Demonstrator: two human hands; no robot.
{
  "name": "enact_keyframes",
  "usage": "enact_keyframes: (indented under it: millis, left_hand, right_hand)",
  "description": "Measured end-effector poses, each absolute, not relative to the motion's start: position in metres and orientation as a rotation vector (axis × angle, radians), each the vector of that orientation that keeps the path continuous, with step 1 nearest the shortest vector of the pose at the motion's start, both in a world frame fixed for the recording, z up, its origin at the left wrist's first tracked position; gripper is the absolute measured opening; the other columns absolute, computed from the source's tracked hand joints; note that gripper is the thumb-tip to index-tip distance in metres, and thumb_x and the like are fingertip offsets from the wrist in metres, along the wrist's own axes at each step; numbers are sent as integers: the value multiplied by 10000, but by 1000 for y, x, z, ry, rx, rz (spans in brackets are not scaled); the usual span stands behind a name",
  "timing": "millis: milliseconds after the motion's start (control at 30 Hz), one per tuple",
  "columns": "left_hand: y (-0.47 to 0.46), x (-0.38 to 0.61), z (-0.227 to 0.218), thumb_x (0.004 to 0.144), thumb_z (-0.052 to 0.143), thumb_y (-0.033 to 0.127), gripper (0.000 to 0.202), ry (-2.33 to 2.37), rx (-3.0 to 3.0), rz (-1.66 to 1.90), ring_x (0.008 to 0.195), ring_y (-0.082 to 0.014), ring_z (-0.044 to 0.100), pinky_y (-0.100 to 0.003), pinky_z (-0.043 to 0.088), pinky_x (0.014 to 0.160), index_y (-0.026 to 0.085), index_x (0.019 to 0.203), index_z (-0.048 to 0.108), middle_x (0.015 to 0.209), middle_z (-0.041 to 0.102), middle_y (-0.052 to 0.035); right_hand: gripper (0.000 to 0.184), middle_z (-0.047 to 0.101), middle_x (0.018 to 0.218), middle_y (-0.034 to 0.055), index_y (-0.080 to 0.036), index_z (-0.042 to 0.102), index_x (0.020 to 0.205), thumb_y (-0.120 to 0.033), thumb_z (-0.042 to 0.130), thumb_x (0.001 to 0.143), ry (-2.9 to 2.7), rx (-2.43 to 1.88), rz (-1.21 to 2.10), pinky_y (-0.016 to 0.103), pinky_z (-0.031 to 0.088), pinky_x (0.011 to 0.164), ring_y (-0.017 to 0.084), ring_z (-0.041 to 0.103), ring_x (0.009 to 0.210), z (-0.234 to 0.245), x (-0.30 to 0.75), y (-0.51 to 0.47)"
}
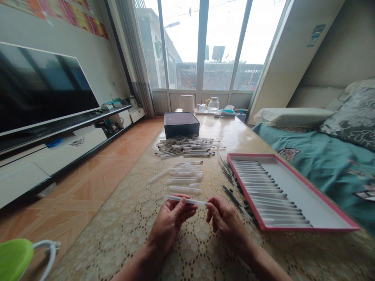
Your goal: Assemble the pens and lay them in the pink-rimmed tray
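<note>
My left hand (171,220) pinches a clear pen barrel (187,201) and holds it level above the patterned table (131,230). My right hand (224,218) is closed at the barrel's right end, fingertips touching it. Just beyond the hands lies a loose group of several clear barrels (183,175). Dark thin refills (231,193) lie to the right of my hands, beside a pink-rimmed tray (319,197) holding a row of several finished pens.
A bigger pile of pens and parts (187,147) lies farther up the table in front of a dark box (181,124). A kettle (187,103) and glass jar (213,104) stand at the far end. A TV stand runs along the left, a teal sofa (322,160) along the right.
</note>
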State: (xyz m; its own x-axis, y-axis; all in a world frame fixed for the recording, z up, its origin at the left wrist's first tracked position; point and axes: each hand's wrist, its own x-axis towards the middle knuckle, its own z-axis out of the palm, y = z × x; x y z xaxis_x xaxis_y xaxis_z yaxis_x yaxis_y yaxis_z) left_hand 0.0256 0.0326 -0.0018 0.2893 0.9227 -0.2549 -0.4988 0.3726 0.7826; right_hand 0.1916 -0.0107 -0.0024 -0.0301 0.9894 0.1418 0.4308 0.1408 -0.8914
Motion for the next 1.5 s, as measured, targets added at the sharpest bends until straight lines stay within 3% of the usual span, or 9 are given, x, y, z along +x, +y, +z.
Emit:
enact_keyframes:
  millis: [100,300,467,633,833,1000,1167,1367,1500]
  left_hand:
    - [32,26,-2,692,711,210,176,772,644,1012,693,-178,684,-291,550,701,121,808,614,727,711,-74]
    - [32,26,-2,699,706,208,168,776,623,1040,698,-175,683,-279,550,693,124,805,607,726,713,-74]
    - [31,26,-1,678,723,215,186,747,629,1022,689,-181,683,-294,551,694,123,797,614,760,714,-78]
    - [32,26,-2,686,716,214,182,764,623,1036,700,-182,682,-287,549,697,120,808,620,739,712,-77]
    - [32,27,-2,661,734,212,196,760,634,1023,692,-186,681,-295,550,690,121,795,624,754,709,-74]
    - [32,27,-2,684,717,216,183,770,639,1044,700,-180,682,-280,549,694,122,809,622,737,713,-76]
    - [31,27,-4,692,710,211,175,739,655,1025,693,-173,680,-287,549,697,124,816,622,774,713,-79]
    - [32,27,-2,672,727,223,188,767,643,1032,693,-177,678,-281,546,693,123,798,629,728,708,-72]
    - [32,27,-1,680,721,222,174,739,665,1009,686,-170,672,-293,543,699,126,794,631,751,705,-69]
  right_hand:
    - [451,508,492,-27,-191,465,620,-441,263,936,-1620,-1448,837,196,352,458,91,467,422,-3,191,-12]
    - [320,585,551,-27,-193,479,859,-473,332,907,-1637,-1474,780,208,361,487,114,509,463,-1,189,-13]
    - [463,537,484,-22,-196,463,635,-467,237,934,-1644,-1463,822,208,361,500,104,497,450,-4,190,-12]
    - [329,579,531,-36,-194,477,877,-473,307,914,-1664,-1474,788,217,375,515,122,534,485,-3,190,-13]
    - [471,552,490,-21,-198,467,647,-477,218,933,-1661,-1464,792,213,364,507,109,513,459,-4,191,-12]
    - [350,588,525,-29,-190,486,863,-485,306,913,-1656,-1476,794,219,371,516,124,531,478,-1,192,-12]
    - [464,555,486,-19,-200,450,642,-475,218,934,-1644,-1468,796,216,362,508,109,504,450,-3,191,-12]
    - [336,594,540,-28,-198,479,823,-471,307,917,-1668,-1461,778,221,371,534,122,534,496,-2,193,-12]
    - [444,564,491,-19,-200,453,651,-481,251,929,-1640,-1443,815,212,366,517,107,504,460,-3,191,-12]
